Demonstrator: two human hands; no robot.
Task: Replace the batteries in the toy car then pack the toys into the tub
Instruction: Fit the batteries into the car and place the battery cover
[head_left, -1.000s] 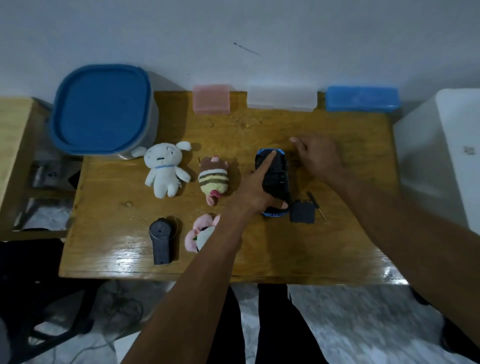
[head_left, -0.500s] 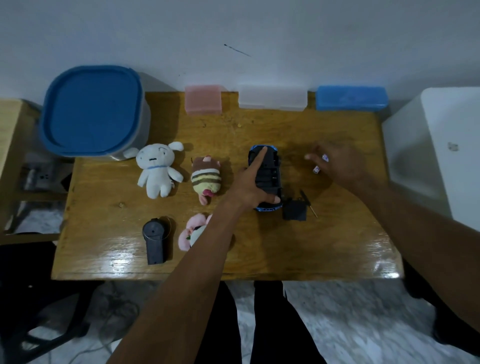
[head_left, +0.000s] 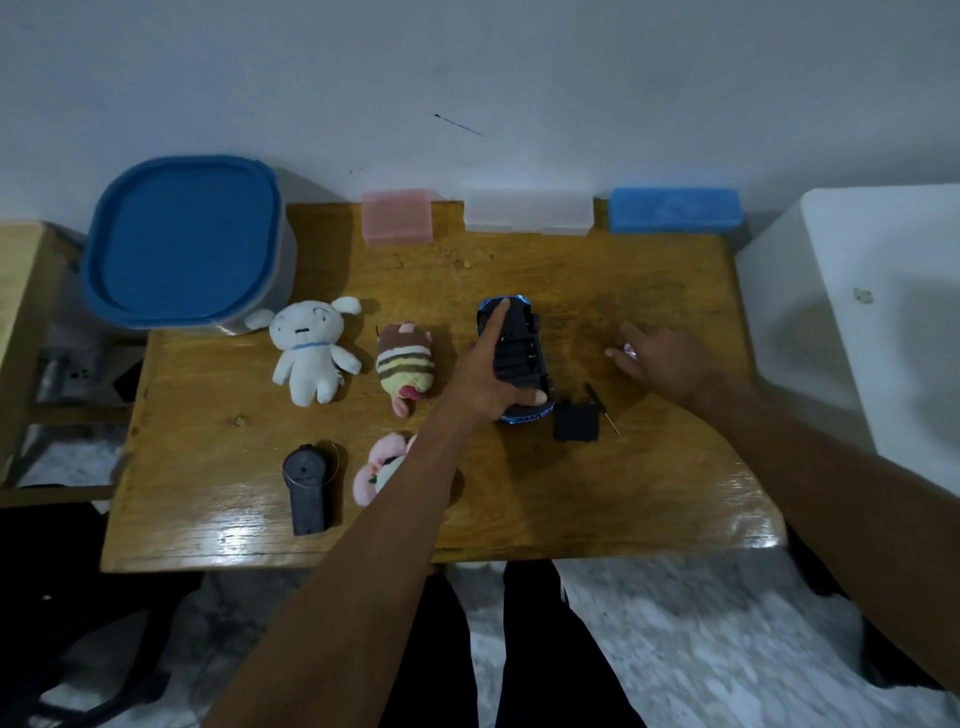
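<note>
A blue toy car (head_left: 522, 358) lies upside down mid-table, its black battery bay open. My left hand (head_left: 488, 374) grips it, forefinger along the left side to the front, thumb across the rear. Its black battery cover (head_left: 575, 422) and a small screwdriver (head_left: 601, 407) lie just to the right. My right hand (head_left: 662, 358) hovers right of the car and holds a small battery (head_left: 630, 350) in its fingers. The tub (head_left: 184, 241) with a blue lid stands at the back left. A white plush (head_left: 310, 357), a striped plush (head_left: 405, 366) and a pink plush (head_left: 379, 467) lie on the table.
A black remote (head_left: 306, 486) lies near the front left edge. Pink (head_left: 397, 217), clear (head_left: 527, 210) and blue (head_left: 674, 209) plastic boxes line the back edge by the wall. A white cabinet (head_left: 862, 312) stands at the right of the wooden table (head_left: 675, 493).
My right hand has drawn away from the car to the right and now holds a small battery. My left hand keeps its hold on the car.
</note>
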